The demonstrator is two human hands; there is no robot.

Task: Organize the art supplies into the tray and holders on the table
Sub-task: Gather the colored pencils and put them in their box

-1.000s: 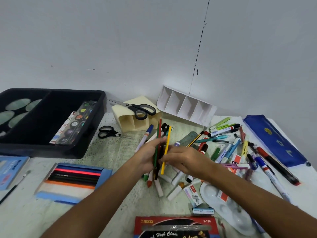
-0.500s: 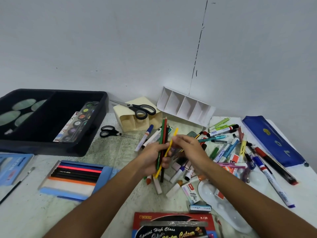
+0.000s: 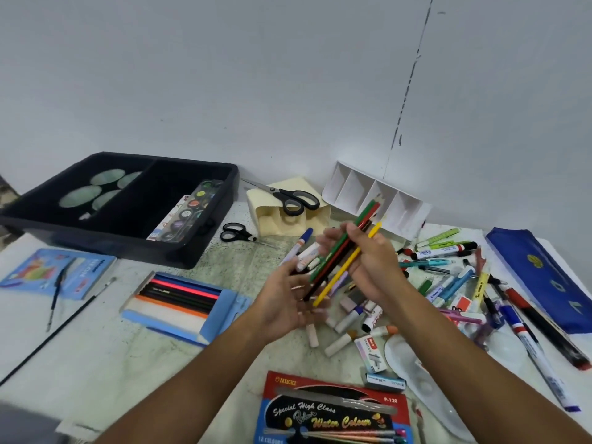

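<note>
My right hand (image 3: 376, 267) grips a bundle of coloured pencils (image 3: 367, 214), green, red, black and yellow, tilted with the tips up toward the white divided holder (image 3: 379, 195). My left hand (image 3: 286, 304) lies palm up just below the pencils' lower ends, fingers relaxed and holding nothing. The black tray (image 3: 192, 259) stands at the back left with a paint palette set (image 3: 189, 213) inside. A cream holder (image 3: 315, 221) lies on its side with large scissors (image 3: 290, 197) on top. An open blue pencil box (image 3: 179, 298) lies left of my hands.
A heap of markers and pens (image 3: 448, 251) covers the right side beside a blue pouch (image 3: 544, 270). Small scissors (image 3: 237, 233), erasers, a staple box, a white mixing palette (image 3: 426, 376), a water colour box (image 3: 336, 408), a blue booklet (image 3: 57, 270) and a brush (image 3: 54, 341) also lie about.
The pencil bundle passed from my left hand into my right, rose and tilted to the right. My left hand let go and opened palm up.
</note>
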